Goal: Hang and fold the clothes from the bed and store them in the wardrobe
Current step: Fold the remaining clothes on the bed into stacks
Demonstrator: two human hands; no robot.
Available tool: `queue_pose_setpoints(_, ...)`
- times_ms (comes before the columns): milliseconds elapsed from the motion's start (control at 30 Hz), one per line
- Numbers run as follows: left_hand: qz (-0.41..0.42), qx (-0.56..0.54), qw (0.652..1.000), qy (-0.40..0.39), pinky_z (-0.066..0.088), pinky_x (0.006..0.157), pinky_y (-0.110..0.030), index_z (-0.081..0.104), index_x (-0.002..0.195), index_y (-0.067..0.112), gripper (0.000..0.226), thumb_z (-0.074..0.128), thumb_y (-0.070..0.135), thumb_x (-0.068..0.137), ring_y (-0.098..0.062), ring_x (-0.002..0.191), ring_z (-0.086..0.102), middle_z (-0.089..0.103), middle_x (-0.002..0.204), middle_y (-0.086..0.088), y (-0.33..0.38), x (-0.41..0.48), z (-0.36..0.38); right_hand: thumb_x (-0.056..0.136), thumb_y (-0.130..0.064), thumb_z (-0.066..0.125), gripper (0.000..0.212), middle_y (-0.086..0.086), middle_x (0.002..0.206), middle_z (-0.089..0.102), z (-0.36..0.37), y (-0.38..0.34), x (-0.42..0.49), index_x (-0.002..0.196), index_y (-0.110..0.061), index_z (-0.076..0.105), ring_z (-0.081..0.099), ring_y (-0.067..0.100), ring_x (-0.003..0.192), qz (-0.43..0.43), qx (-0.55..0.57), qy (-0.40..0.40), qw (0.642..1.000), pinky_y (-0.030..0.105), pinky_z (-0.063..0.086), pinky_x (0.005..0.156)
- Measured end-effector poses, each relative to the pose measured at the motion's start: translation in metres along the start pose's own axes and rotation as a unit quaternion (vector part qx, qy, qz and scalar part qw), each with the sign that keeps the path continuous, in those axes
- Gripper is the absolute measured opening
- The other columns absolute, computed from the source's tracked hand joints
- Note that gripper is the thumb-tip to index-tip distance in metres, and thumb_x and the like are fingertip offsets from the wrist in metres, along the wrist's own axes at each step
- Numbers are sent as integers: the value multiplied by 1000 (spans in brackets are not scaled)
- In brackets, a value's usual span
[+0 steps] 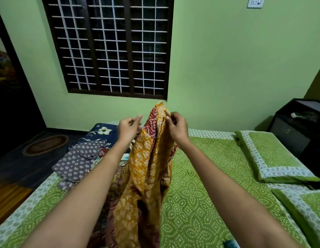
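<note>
An orange and red printed garment (146, 167) hangs in the air over the bed (205, 185). My right hand (176, 127) pinches its top edge and holds it up. My left hand (128, 127) is raised just left of the cloth, its fingers loosely curled, and I cannot see it holding any fabric. More clothes lie in a pile at the bed's left side: a grey floral piece (78, 161) and a dark blue flowered one (100, 132). The hanging garment's lower part falls out of view at the bottom.
Green pillows (270, 158) lie at the bed's right. A dark bedside cabinet (297, 126) stands in the right corner. A barred window (111, 45) fills the green wall ahead. A dark opening (10, 104) and an oval mat (45, 144) are at the left.
</note>
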State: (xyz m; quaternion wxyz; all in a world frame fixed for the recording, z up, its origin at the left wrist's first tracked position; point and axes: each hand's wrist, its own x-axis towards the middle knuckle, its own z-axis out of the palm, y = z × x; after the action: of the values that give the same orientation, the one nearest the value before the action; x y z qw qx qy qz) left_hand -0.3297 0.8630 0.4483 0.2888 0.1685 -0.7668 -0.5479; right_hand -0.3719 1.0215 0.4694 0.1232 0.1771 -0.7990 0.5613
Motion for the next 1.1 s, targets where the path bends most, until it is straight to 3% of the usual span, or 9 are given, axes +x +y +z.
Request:
queue_pose_setpoints(133, -176, 177, 964, -86, 55, 55, -35, 56, 112, -2, 72, 22, 59, 94, -23, 54, 60, 64, 101, -26, -24, -15, -9, 95, -16, 52, 17, 2, 85, 55, -5, -6, 9, 104, -3, 60, 48, 13, 76, 9, 4, 19, 1000, 25, 42, 67)
queue_pose_setpoints(233, -350, 113, 884, -290, 56, 76, -45, 26, 144, 6, 83, 15, 69, 90, -38, 89, 65, 45, 133, -33, -36, -28, -6, 95, -15, 53, 17, 4, 87, 56, -1, -4, 10, 104, -2, 60, 50, 14, 78, 13, 1, 17, 1000, 25, 43, 68)
queue_pose_setpoints(300, -395, 1, 837, -379, 49, 89, -50, 38, 137, 5, 73, 23, 62, 94, -41, 111, 57, 49, 132, -27, -43, -35, 3, 95, -14, 52, 18, 6, 91, 58, 1, -1, 10, 106, -3, 60, 51, 15, 80, 24, 8, 20, 999, 26, 45, 70)
queue_pose_setpoints(400, -373, -137, 860, -320, 54, 69, -40, 57, 100, 6, 31, 37, 30, 100, -27, 88, 66, 64, 102, -17, -45, -39, 15, 95, -13, 51, 18, 6, 93, 59, -5, 5, 12, 107, -3, 60, 53, 16, 85, 29, 7, 35, 999, 28, 45, 74)
queue_pose_setpoints(500, -334, -241, 885, -218, 55, 62, -33, 53, 85, 3, 29, 36, 20, 101, -20, 67, 63, 64, 76, -13, -35, -32, 14, 96, -14, 51, 18, 4, 93, 58, -21, 14, 20, 107, -3, 60, 52, 17, 86, 44, 16, 51, 998, 28, 41, 72)
queue_pose_setpoints(667, -254, -378, 864, -216, 48, 93, -44, 48, 126, -1, 49, 39, 37, 98, -32, 111, 58, 59, 122, -20, 1, -11, 8, 95, -16, 53, 18, 5, 96, 59, -51, 33, 36, 107, -5, 61, 53, 19, 90, 75, 13, 59, 995, 31, 41, 77)
queue_pose_setpoints(800, -169, -390, 893, -146, 55, 80, -39, 55, 102, 7, 14, 57, 4, 89, -27, 91, 64, 64, 102, -15, 36, -6, 24, 88, -15, 64, 13, 9, 89, 63, -58, 57, 37, 98, -7, 65, 56, 19, 78, 123, -12, 15, 992, 26, 42, 63)
queue_pose_setpoints(967, -100, -335, 928, -130, 54, 76, -34, 45, 98, 11, 17, 55, -1, 90, -19, 80, 61, 60, 89, -9, 61, -7, 39, 91, -22, 60, 16, 9, 73, 61, -52, 88, 13, 78, -14, 53, 54, 20, 62, 227, 14, -6, 974, 24, 38, 53)
queue_pose_setpoints(1100, -92, -324, 933, -125, 53, 83, -41, 42, 106, 10, 22, 55, 1, 91, -26, 92, 61, 59, 102, -15, 59, -5, 39, 97, -29, 49, 21, 3, 69, 56, -48, 97, -4, 93, -9, 55, 53, 17, 58, 293, 53, -67, 952, 25, 41, 56)
